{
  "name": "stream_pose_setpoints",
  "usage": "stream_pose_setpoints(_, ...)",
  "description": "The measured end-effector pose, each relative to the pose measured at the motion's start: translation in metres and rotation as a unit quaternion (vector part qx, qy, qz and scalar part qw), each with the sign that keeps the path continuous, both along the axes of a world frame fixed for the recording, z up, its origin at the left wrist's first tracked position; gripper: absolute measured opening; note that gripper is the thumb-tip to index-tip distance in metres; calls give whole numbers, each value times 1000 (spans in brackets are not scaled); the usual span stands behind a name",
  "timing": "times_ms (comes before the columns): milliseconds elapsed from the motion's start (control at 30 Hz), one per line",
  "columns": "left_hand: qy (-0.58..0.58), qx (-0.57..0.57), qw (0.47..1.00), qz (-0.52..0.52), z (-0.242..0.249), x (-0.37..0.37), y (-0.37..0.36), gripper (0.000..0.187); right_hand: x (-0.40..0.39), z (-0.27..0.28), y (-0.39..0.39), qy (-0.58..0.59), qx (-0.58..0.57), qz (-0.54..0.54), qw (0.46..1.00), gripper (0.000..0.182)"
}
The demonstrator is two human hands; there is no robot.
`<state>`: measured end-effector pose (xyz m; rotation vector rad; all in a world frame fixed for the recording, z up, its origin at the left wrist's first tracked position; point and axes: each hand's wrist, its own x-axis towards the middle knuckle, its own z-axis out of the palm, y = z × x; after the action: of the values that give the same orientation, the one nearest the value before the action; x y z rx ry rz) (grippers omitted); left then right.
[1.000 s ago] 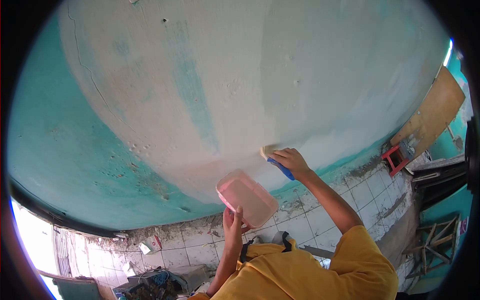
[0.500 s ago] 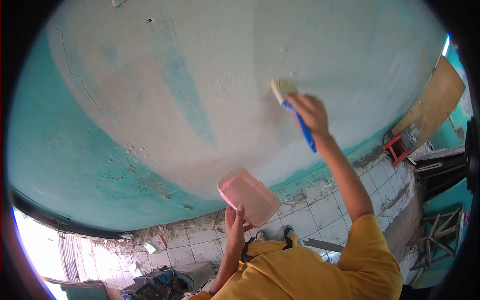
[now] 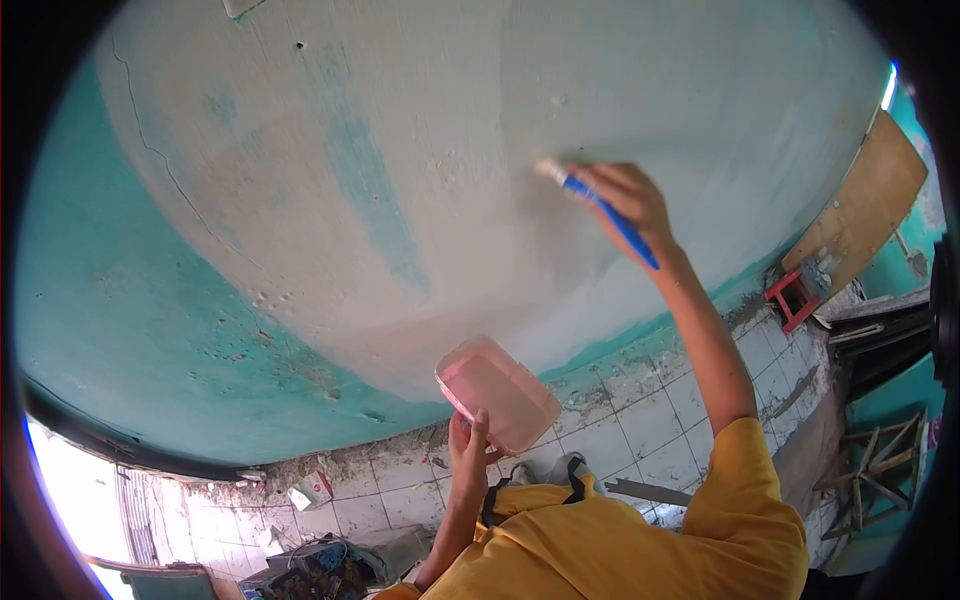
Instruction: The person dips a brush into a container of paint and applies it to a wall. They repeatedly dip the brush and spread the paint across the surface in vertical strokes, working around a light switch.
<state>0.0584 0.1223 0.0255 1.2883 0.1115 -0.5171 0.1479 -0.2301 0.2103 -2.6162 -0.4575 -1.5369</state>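
A paintbrush (image 3: 612, 213) with a blue handle and pale bristles is gripped in my right hand (image 3: 628, 200), its tip at the wall (image 3: 450, 220). Whether the bristles press on the surface is hard to tell. Pale, whitish paint covers much of this wall, while turquoise shows through in streaks and along the left and lower parts. Low in front of my body, my left hand (image 3: 470, 445) holds a pink plastic container (image 3: 505, 395) by its side, thumb over the rim. Pale pinkish paint seems to lie inside it.
White floor tiles (image 3: 650, 420), dirty with debris, run along the wall's foot. A red stool (image 3: 793, 300) and a brown board (image 3: 865, 200) stand at the right. Wooden framing (image 3: 880, 470) is farther right. A bin of clutter (image 3: 320, 570) sits at lower left.
My right hand has shifted slightly right and turned the paintbrush, so its bristles now appear narrower and its handle points more to the lower right. My left hand and the container stay in place.
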Motion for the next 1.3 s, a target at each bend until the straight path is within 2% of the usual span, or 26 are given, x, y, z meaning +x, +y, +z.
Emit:
stream_pose_setpoints(33,1,0,1000,1,-2,-1,0,73,-1,14,0,-35,8,-9,999,39)
stream_pose_setpoints(133,3,-7,1000,9,1,-4,-2,74,4,10,1,-74,7,-29,997,41)
stream_pose_setpoints(200,8,-7,1000,12,1,-6,-1,74,9,-41,1,-41,-4,-45,998,47)
stream_pose_setpoints(300,11,-7,1000,15,4,-6,-1,73,8,-144,7,55,-1,-14,998,46)
stream_pose_setpoints(333,8,-5,1000,13,5,-5,-1,73,1,-168,12,137,13,4,990,44)
stream_pose_setpoints(367,7,-6,1000,15,7,-5,-1,73,-7,-178,18,211,18,31,977,40)
stream_pose_setpoints(467,5,-11,1000,13,9,-3,0,72,-4,-189,13,255,28,69,964,37)
stream_pose_setpoints(533,0,-16,1000,12,4,-2,1,72,8,-155,6,191,10,72,979,33)
stream_pose_setpoints(667,6,-11,1000,18,4,-2,1,73,9,-35,17,34,33,52,997,36)
stream_pose_setpoints(700,6,-11,1000,24,3,-2,0,74,11,-18,21,37,34,54,997,36)
stream_pose_setpoints(767,11,-11,999,33,-3,-5,0,74,13,0,30,-87,64,22,994,38)
stream_pose_setpoints(833,0,5,1000,16,-8,-2,1,76,14,-26,33,-62,36,6,997,39)
stream_pose_setpoints(900,-1,10,1000,17,-7,-1,2,77,16,-82,37,-6,17,-13,1000,44)
stream_pose_setpoints(967,-2,14,1000,20,-2,0,1,77,11,-156,36,73,10,-7,997,45)
stream_pose_setpoints(1033,8,-12,999,41,4,0,-1,79,-5,-206,39,243,12,-5,970,38)
stream_pose_setpoints(1067,9,-12,999,41,3,0,-1,79,-6,-219,36,243,12,-5,970,38)
stream_pose_setpoints(1167,5,-15,999,33,0,3,1,80,-2,-211,32,300,49,34,952,33)
stream_pose_setpoints(1200,10,-11,999,32,0,3,1,81,3,-191,27,219,16,45,975,35)
stream_pose_setpoints(1267,14,-8,999,28,-1,4,-1,82,10,-124,23,182,39,32,982,36)
stream_pose_setpoints(1300,11,-9,1000,26,-2,4,-1,82,11,-95,22,120,36,22,992,39)
